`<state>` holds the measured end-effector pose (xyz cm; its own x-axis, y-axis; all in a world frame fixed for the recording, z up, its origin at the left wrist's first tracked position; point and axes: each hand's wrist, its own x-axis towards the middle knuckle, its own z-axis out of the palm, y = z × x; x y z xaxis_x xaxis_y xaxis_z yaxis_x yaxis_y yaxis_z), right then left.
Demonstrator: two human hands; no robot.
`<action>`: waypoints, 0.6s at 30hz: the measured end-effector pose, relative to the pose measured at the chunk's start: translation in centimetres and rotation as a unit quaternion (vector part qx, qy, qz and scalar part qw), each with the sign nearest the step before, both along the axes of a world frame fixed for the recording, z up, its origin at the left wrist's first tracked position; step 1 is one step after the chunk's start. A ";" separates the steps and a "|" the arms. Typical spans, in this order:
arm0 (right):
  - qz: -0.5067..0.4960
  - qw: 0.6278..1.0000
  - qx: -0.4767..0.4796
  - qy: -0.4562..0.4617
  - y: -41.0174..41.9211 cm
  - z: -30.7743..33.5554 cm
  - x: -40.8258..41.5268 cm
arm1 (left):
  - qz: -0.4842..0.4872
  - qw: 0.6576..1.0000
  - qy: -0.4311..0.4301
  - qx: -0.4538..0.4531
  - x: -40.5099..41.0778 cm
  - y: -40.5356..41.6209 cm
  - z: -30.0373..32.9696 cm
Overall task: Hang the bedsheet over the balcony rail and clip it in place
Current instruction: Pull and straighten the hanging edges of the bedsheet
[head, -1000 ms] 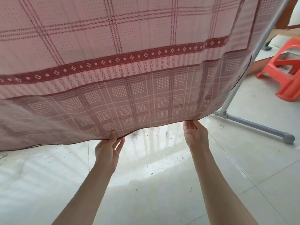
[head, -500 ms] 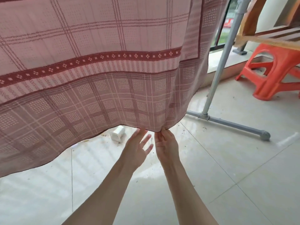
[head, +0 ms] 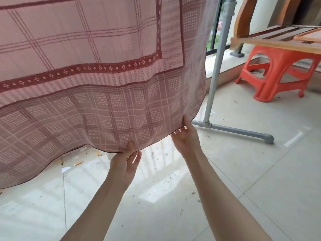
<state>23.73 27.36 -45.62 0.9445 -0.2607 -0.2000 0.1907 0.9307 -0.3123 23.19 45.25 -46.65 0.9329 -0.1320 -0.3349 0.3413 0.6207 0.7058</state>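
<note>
Your left hand [head: 125,162] pinched the bedsheet [head: 97,80] bottom hem, thumb in front. Your right hand [head: 186,136] gripped the hem near the corner. Sheet hung beside the grey rack pole [head: 215,70].

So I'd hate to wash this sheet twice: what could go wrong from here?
1. The floor under the bedsheet is littered with cigarette butts and grit; if the hem sags it may pick up dirt.
2. The left hand and right hand pinch only the bottom edge near one corner, and no clip shows, so a hard tug might drag it off.
3. The corner hangs close to the grey stand pole and could snag.
</note>
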 end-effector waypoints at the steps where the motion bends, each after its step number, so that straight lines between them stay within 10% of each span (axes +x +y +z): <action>1: -0.024 1.000 -0.004 -0.010 -0.8 0.3 0.3 | 0.008 1.000 0.001 0.003 0.2 0.2 0.0; 18: -0.183 0.978 -0.012 0.104 -12.0 -1.7 1.8 | 0.050 0.997 0.062 0.024 4.8 -5.5 -0.3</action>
<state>25.51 15.36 -47.36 0.7271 -0.5799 -0.3675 0.4393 0.8043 -0.4002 28.01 39.73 -46.95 0.8917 -0.0212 -0.4520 0.3657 0.6221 0.6923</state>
